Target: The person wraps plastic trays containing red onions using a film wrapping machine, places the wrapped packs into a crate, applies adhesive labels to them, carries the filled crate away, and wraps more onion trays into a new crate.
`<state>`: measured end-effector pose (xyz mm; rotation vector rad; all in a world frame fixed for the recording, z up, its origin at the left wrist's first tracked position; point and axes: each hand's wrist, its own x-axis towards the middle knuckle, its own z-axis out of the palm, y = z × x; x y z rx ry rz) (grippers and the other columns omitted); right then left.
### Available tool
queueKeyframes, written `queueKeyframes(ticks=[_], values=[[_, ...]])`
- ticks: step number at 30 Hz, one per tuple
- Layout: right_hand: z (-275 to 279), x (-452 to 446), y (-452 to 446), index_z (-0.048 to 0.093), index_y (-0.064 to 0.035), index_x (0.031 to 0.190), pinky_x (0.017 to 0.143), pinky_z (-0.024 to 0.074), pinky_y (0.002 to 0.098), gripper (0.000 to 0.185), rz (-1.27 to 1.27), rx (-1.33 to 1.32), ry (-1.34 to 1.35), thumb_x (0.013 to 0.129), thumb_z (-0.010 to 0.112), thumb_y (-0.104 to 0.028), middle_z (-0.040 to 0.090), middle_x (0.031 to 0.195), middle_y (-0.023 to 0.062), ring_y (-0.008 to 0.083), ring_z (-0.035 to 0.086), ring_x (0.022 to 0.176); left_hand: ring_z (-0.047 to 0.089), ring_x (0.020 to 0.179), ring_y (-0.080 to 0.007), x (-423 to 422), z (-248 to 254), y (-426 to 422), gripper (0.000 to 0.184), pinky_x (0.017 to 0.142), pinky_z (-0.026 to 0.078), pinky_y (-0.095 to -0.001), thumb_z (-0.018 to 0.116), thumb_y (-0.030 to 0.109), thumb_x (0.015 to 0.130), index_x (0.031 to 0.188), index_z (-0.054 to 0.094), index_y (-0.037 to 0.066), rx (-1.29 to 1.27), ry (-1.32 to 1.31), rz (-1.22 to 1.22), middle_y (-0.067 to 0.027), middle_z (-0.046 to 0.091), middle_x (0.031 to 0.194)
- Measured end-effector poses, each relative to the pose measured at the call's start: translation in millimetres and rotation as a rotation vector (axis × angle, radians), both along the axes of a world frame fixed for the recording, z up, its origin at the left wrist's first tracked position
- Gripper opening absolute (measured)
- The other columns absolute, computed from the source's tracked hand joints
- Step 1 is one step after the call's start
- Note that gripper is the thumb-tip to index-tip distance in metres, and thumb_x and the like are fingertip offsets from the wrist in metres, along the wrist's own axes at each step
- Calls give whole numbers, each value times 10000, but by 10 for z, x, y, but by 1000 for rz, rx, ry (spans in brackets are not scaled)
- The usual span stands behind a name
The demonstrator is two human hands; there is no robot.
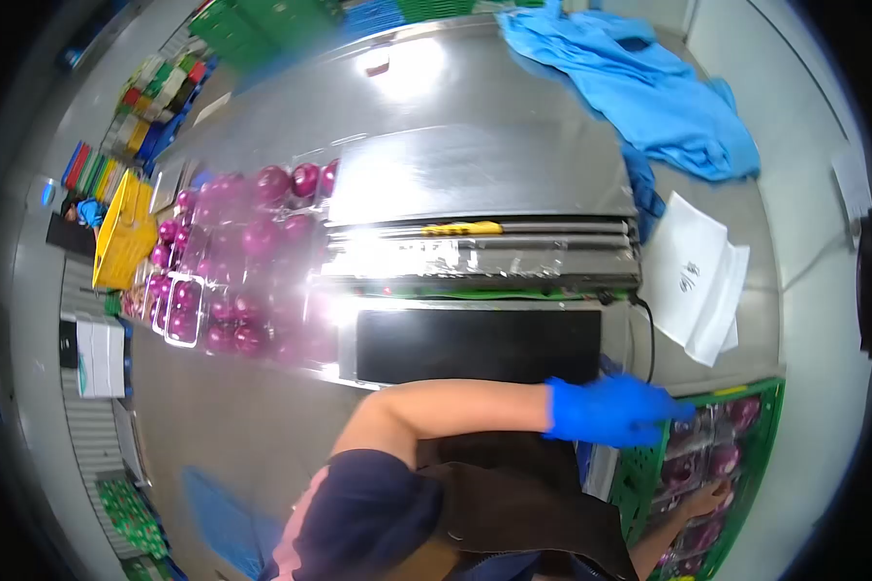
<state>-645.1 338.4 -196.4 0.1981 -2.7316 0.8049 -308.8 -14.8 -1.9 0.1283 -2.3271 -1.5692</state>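
Head view: I note both hands at the right side, at a green crate (pixel 767 455) that holds clear packs of red onions (pixel 725 457). The left hand (pixel 612 412), in a blue glove, lies across the crate's near-left edge, its fingertips reaching over the packs; whether they grip anything I cannot tell. The right hand (pixel 709 497), bare, is down inside the crate on the packs, fingers somewhat bent; I cannot tell if they are closed on one. The hands are apart. Left of the crate I log a wrapping machine with a black plate (pixel 475 346) and, above it, a yellow tool (pixel 463 229) lying along the metal bars. Further left, shiny clear packs of onions (pixel 260 237) cover part of the steel table (pixel 291 107), with a yellow crate (pixel 126 232) beyond them. White sheets (pixel 686 276), the top one handwritten, lie right of the machine; a blue garment (pixel 639 87) lies beyond.
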Motion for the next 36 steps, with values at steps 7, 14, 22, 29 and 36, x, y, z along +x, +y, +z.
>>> queueKeyframes(ticks=[7,14,22,29,36], values=[[1529,1753,-3567,512,31,1216,818,494,307,320,851,-777,-290,972,428,-160,603,1099,123,200,606,932,553,1013,-142,3801,278,-1605,472,870,462,-272,599,16,856,1314,485,26,-116,254,1685,-89,573,1200],[2521,5183,-5522,570,0,1082,806,496,343,217,2086,-322,-490,903,533,-116,632,1005,156,261,631,902,631,984,-341,5782,103,-1742,481,864,491,-416,631,296,747,1162,612,53,-173,-1083,2030,-212,642,1071],[1338,7718,-6917,678,3,973,835,507,442,235,2093,223,-340,786,564,-82,653,1010,217,363,636,960,654,804,-376,6542,-811,-1952,180,705,518,-466,566,193,774,816,683,64,-457,-977,2013,-202,665,831],[1185,7958,-6980,677,20,923,811,522,441,216,2093,416,-359,756,603,-95,651,990,241,379,640,943,636,727,-384,6420,-578,-1837,195,634,493,-480,633,262,776,765,623,67,-813,-1134,1759,-186,647,741],[2363,6676,-6715,462,-14,1209,709,475,496,465,2182,231,-67,769,513,-157,628,758,235,402,622,749,636,686,-346,5691,441,-2112,152,593,483,-422,643,256,819,814,660,105,-855,-902,1621,-141,652,732]])
